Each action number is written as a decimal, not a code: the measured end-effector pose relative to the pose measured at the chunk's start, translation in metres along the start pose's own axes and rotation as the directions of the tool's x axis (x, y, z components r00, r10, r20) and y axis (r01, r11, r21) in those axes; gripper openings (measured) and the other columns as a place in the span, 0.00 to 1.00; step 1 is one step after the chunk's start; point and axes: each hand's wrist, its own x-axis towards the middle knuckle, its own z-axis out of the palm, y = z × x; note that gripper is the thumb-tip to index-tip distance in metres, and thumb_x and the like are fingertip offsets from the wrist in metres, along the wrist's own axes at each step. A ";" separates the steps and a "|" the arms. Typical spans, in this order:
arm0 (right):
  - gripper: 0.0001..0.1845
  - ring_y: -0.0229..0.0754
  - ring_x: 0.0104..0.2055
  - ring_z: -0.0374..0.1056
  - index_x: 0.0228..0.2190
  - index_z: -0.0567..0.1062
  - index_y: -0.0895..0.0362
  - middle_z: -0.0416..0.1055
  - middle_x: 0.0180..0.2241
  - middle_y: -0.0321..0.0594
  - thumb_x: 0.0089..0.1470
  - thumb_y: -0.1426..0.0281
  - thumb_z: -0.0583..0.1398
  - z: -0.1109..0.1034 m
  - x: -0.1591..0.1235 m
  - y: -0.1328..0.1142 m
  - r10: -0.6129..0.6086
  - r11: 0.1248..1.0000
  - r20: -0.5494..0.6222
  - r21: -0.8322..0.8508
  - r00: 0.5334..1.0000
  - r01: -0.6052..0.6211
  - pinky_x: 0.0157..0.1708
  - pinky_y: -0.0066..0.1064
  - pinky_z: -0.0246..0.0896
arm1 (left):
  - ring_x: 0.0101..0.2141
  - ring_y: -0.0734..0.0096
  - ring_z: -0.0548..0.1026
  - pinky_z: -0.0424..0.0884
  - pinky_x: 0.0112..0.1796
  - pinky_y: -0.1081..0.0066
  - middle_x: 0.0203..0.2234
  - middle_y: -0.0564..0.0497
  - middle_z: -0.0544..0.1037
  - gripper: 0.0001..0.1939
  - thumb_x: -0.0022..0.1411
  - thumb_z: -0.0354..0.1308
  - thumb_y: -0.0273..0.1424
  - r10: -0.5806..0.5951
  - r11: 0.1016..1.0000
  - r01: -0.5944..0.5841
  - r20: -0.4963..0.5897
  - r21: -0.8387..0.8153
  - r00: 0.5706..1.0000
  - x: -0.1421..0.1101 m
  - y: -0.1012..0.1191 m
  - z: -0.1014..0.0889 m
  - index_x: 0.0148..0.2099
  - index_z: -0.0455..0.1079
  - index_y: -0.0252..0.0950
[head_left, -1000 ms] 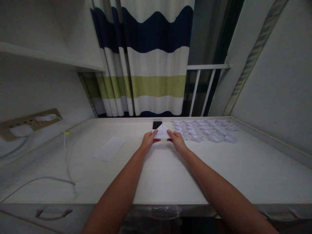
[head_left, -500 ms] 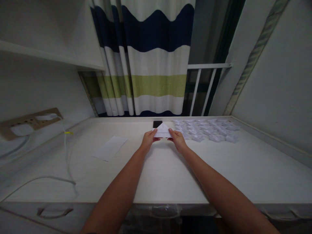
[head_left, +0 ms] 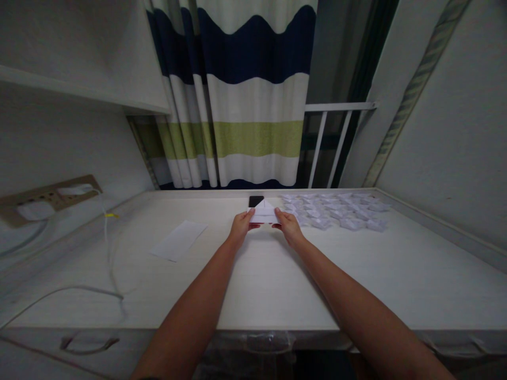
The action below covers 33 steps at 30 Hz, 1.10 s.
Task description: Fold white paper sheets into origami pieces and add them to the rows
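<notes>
The folded white paper (head_left: 264,215), a triangular peak over a flat band, is held over the pale surface (head_left: 273,279), left hand (head_left: 241,228) pinching its nine o'clock edge, right hand (head_left: 289,227) its three. A dark slab (head_left: 255,200), perhaps a phone, lies at eleven; angular paper pieces (head_left: 319,223) cluster farther out at three; a flat sheet (head_left: 180,241) lies at eight.

Black object (head_left: 255,201) partly hidden (folded paper (head_left: 264,215) in front); curtain (head_left: 257,105) cut off above.
</notes>
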 end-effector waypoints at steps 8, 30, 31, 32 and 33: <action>0.22 0.34 0.20 0.63 0.18 0.71 0.60 0.69 0.19 0.38 0.37 0.52 0.60 -0.002 0.000 0.002 0.013 1.000 -0.042 0.023 0.999 -0.012 0.20 0.25 0.61 | 0.21 0.75 0.73 0.69 0.21 0.76 0.25 0.54 0.71 0.27 0.51 0.55 0.37 0.241 0.952 -0.252 0.084 0.176 0.967 -0.005 0.001 0.002 0.52 0.56 0.37; 0.17 0.37 0.28 0.70 0.32 0.71 0.56 0.71 0.27 0.35 0.36 0.64 0.63 -0.009 0.006 0.001 -0.117 0.990 0.150 -0.061 0.982 0.127 0.26 0.27 0.62 | 0.27 0.72 0.74 0.69 0.28 0.74 0.27 0.49 0.75 0.16 0.43 0.61 0.29 0.101 0.981 -0.117 0.101 0.158 0.990 -0.003 0.004 -0.003 0.38 0.70 0.31; 0.17 0.37 0.29 0.70 0.32 0.72 0.56 0.71 0.27 0.35 0.36 0.64 0.63 -0.010 0.006 0.000 -0.115 0.990 0.155 -0.062 0.981 0.125 0.27 0.27 0.62 | 0.27 0.72 0.74 0.69 0.28 0.74 0.28 0.49 0.75 0.16 0.43 0.61 0.29 0.098 0.980 -0.114 0.103 0.163 0.990 -0.003 0.003 -0.004 0.38 0.70 0.32; 0.17 0.37 0.28 0.70 0.32 0.72 0.56 0.71 0.27 0.35 0.36 0.64 0.63 -0.011 0.006 -0.001 -0.111 0.991 0.157 -0.062 0.981 0.122 0.27 0.27 0.62 | 0.27 0.72 0.74 0.69 0.28 0.74 0.28 0.49 0.75 0.16 0.43 0.61 0.29 0.097 0.979 -0.113 0.104 0.168 0.990 -0.002 0.003 -0.004 0.38 0.70 0.32; 0.18 0.37 0.28 0.70 0.32 0.72 0.56 0.71 0.27 0.35 0.35 0.65 0.64 -0.012 0.006 -0.002 -0.106 0.991 0.158 -0.062 0.982 0.117 0.27 0.27 0.62 | 0.27 0.73 0.73 0.69 0.28 0.74 0.28 0.49 0.75 0.16 0.43 0.61 0.29 0.098 0.978 -0.115 0.106 0.176 0.990 -0.002 0.003 -0.004 0.38 0.70 0.32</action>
